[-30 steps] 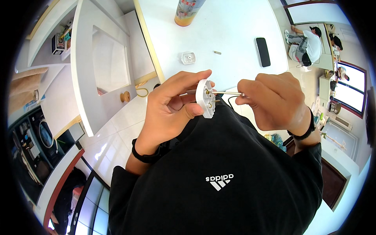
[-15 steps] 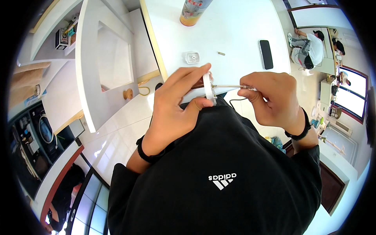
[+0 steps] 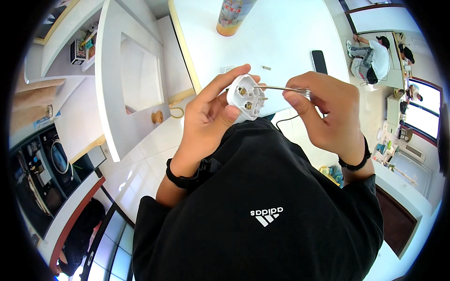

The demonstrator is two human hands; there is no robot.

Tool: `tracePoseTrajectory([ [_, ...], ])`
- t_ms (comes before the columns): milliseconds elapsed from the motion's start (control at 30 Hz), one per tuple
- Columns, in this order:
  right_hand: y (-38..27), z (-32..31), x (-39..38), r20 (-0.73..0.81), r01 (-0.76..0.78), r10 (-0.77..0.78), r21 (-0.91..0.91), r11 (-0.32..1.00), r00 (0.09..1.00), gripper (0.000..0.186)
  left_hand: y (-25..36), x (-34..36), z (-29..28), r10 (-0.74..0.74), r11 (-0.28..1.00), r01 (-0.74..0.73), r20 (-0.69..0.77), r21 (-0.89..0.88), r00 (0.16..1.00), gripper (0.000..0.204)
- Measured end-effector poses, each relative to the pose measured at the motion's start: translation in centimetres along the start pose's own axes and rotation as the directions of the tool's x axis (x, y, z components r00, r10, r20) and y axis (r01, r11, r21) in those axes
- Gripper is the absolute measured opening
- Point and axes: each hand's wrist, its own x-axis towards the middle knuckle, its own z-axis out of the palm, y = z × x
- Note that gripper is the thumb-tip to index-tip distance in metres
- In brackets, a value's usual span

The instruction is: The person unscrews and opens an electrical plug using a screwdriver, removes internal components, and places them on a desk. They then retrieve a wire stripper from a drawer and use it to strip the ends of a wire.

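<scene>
White plug body (image 3: 245,97) gripped in left hand (image 3: 206,117), thumb across its lower edge, brass terminals facing up; right hand (image 3: 328,114) pinches thin screwdriver (image 3: 281,88), tip just beside the thumb, at a terminal; likely the screw-working step, next needs steady tip seating; screw head too small to see; beyond fingertips, white table (image 3: 281,37), phone (image 3: 319,61), can (image 3: 233,16) cut off.
</scene>
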Motion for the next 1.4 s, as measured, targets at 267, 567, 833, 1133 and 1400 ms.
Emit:
tracePoseTrajectory([
  [267,-0.1,-1.5,-0.4,-0.023,0.050,-0.051,-0.055,0.997,0.998,0.012,0.5,-0.5,0.4,-0.059,0.952,0.082,0.087,-0.294,0.995,0.074],
  [567,-0.3,-0.6,-0.9,-0.013,0.095,-0.095,-0.029,0.995,0.995,0.023,0.4,-0.3,0.8,-0.035,0.999,0.037,0.054,-0.022,0.998,0.064],
  [833,-0.5,-1.0,-0.6,-0.002,0.139,-0.139,-0.102,0.985,0.990,0.026,0.5,-0.5,0.8,-0.026,1.000,0.027,0.048,-0.010,0.999,0.064],
  [1133,-0.7,-0.9,-0.5,-0.027,0.179,-0.184,-0.143,0.973,0.983,0.023,0.4,-0.5,0.6,-0.004,0.999,0.001,0.067,0.033,0.998,0.059],
  [1400,-0.4,-0.8,-0.3,0.015,0.295,-0.297,-0.181,0.938,0.955,0.022,1.1,-0.7,0.6,-0.004,0.992,-0.001,0.044,0.125,0.999,0.058],
])
